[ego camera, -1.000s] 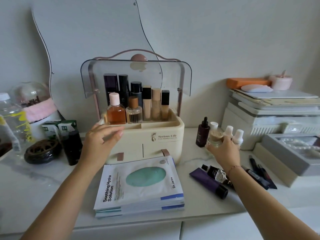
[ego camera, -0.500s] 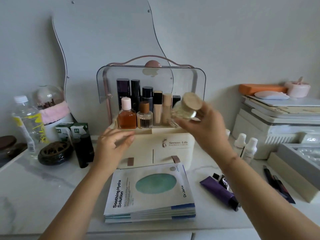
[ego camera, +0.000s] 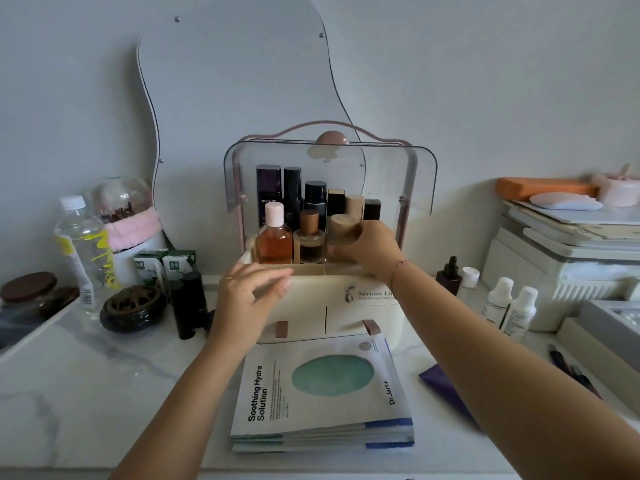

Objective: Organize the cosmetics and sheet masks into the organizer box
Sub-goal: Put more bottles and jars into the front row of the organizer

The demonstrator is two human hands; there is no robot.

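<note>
- Far left, the water bottle (ego camera: 83, 251) and the dark bowl (ego camera: 133, 308) sit well apart from the action.
- Your left hand (ego camera: 249, 299) hovers at the front left corner of the organizer box (ego camera: 332, 306), fingers loosely curled and holding nothing (whether the fingertips touch the rim, I cannot tell). The black tube (ego camera: 188, 306) stands near that wrist, so a careless pull back could topple it.
- The sheet masks (ego camera: 322, 393) lie stacked flat on the counter right in front of the box, not yet inside. Both forearms pass above them, so anything you drop lands on the stack.
- Up in the top tray, the orange bottle (ego camera: 274, 240) and the brown-capped bottle (ego camera: 309, 237) stand in the front row, with taller ones behind.
- Here is the tight spot: the wooden-lidded jar (ego camera: 343, 228) looks tilted, just beside the brown-capped bottle at the tray's front right. Set it down crooked and it nudges that neighbour, and the glass could domino along the row.
- Your right hand (ego camera: 370, 251) wraps the jar from the right, fingers curled round it. The raised clear cover (ego camera: 415, 181) hangs close above, so a hasty lift out may catch your knuckles on it.
- Right of your arm, the dropper bottle (ego camera: 449, 277), two white bottles (ego camera: 512, 306) and the purple tube (ego camera: 446, 386) wait on the counter. A sweeping elbow could knock them.
</note>
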